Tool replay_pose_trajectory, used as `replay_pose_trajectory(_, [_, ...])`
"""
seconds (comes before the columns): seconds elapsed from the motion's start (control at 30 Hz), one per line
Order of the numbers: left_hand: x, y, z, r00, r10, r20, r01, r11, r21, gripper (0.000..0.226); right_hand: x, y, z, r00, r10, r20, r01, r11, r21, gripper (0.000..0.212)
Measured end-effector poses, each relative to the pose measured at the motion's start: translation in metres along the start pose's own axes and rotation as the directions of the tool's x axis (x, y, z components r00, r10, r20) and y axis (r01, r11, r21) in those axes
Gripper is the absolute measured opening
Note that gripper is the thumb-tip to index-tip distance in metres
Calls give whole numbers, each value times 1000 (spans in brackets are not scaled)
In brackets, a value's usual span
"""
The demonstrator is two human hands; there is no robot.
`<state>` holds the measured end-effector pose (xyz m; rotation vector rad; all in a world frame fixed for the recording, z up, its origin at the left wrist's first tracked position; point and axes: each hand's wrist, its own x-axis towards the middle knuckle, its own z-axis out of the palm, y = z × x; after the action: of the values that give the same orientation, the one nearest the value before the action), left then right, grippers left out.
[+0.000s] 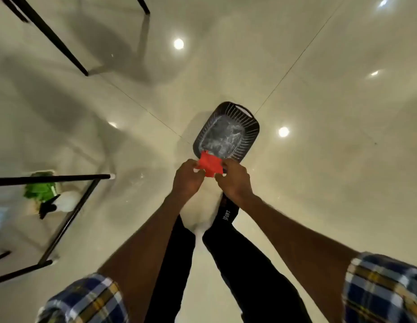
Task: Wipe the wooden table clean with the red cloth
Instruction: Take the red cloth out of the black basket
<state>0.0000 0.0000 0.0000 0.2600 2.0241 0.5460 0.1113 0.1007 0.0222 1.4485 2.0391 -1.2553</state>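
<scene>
Red cloth (208,167): crumpled, held in the air between both hands, above the near rim of a dark slatted basket (248,138). Left hand (187,179): fingers curled, pinching the cloth's left edge. Right hand (235,180): fingers curled, gripping the cloth's right edge. Both forearms reach forward from plaid sleeves (384,290). Basket: stands on the glossy cream tiled floor (331,183), lined with clear crinkled plastic, handle cut-out at its far end. Black-trousered legs (237,257) below the arms, feet hidden behind the hands. Open floor: wide to the right and beyond the basket. Left side: black metal furniture legs (63,227) near; a blurred green plant (39,190) behind them. Upper left: more thin black legs (60,45), well apart from the basket.
</scene>
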Motion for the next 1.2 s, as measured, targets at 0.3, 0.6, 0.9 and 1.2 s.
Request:
replay_pose_trajectory(0.3, [136,-74,74,969,-238,67,244,965,-101,70,124,56,97,993,87,75,-81,993,-81,41])
replay_pose_trajectory(0.6, [125,-71,77,998,7,-63,-6,1000,12,26,122,52,91,994,96,48,-95,995,-23,30])
replay_pose_trajectory(0.9, [-14,53,-41,995,-97,-7,52,593,-803,7,2,-39,-39,939,174,297,-331,693,640,33])
replay_pose_trajectory(1.2, [-241,180,-205,990,101,96,63,286,-956,36,-180,-218,-194,951,-91,296,-210,512,833,52])
